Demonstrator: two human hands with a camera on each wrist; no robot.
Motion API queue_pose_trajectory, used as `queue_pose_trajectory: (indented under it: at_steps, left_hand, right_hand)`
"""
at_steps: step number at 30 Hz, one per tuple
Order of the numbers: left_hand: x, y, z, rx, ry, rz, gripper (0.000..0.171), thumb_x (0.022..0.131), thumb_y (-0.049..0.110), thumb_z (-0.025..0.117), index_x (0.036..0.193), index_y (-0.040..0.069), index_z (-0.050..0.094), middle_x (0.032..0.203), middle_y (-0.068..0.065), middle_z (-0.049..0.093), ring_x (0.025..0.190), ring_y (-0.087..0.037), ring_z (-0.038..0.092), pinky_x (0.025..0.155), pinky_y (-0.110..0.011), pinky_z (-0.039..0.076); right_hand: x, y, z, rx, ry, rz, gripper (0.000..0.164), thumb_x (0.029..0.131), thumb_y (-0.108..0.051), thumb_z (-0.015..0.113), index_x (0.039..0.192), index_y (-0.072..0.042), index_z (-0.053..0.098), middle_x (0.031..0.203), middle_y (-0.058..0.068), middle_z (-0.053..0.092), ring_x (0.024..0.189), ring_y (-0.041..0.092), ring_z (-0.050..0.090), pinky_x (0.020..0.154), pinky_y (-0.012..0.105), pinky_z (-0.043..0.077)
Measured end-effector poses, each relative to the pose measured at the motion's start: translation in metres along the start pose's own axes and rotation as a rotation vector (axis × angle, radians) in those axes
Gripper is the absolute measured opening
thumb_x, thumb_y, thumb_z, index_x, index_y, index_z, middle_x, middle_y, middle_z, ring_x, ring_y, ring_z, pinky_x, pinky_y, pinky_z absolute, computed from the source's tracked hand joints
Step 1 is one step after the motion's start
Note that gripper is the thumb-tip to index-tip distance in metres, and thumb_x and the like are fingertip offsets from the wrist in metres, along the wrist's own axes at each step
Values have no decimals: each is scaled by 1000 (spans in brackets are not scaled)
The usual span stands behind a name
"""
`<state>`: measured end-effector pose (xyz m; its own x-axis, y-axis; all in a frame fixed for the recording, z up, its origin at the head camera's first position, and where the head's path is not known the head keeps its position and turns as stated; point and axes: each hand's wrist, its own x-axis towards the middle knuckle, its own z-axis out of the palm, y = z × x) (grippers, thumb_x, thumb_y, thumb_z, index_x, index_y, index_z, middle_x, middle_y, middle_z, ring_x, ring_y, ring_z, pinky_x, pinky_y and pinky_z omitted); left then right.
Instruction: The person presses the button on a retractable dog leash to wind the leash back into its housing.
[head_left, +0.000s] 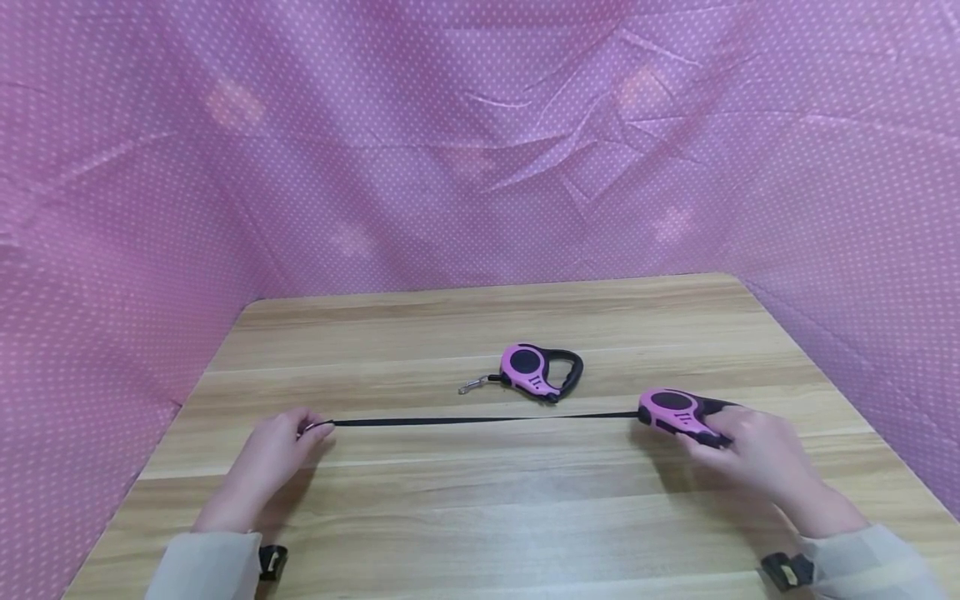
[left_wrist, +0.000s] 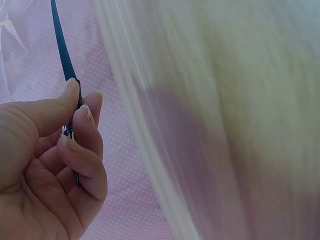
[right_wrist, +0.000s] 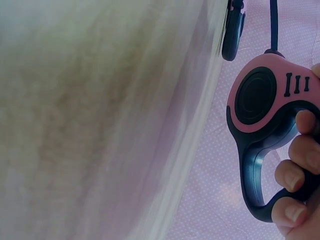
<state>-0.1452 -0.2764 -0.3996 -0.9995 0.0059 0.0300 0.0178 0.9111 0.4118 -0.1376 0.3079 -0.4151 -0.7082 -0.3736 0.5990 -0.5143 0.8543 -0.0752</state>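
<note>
On the right, my right hand (head_left: 757, 450) grips the black handle of a pink and black retractable dog leash (head_left: 672, 410). In the right wrist view the fingers (right_wrist: 290, 175) curl through the loop of that leash's handle (right_wrist: 252, 170). A black strap (head_left: 480, 420) runs taut from the casing across to the left. At its far end my left hand (head_left: 277, 454) pinches the strap's end between thumb and fingers. The left wrist view shows a metal clip (left_wrist: 70, 131) partly hidden within the curled fingers.
A second pink and black retractable leash (head_left: 528, 371) lies on the wooden table (head_left: 465, 517) behind the strap, its metal clip (head_left: 472, 385) pointing left. Pink dotted cloth (head_left: 480, 167) hangs around the table's back and sides.
</note>
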Motion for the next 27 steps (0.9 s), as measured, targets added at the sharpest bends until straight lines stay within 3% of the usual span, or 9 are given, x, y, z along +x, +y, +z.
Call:
queue_pose_trajectory:
  at_steps: [10,27]
  left_hand:
    - [1,3,2,-6,-6,2,24,98,28,61,99,6,69,90,-7,71,85,-23,64,79,-48,52]
    - [1,9,2,-15,-23,3,22,98,28,61,99,6,68,89,-5,70,83,-20,62,76,-43,51]
  right_hand:
    - [3,-3,-1,-2,-26,19,45,71,-44,80,56,-29,41,58,-13,51,53,0,36,45,20,30]
    - [4,-4,3,13,18,-26,45,76,-52,74,56,-29,40,58,-14,51,53,-1,34,44,20,29]
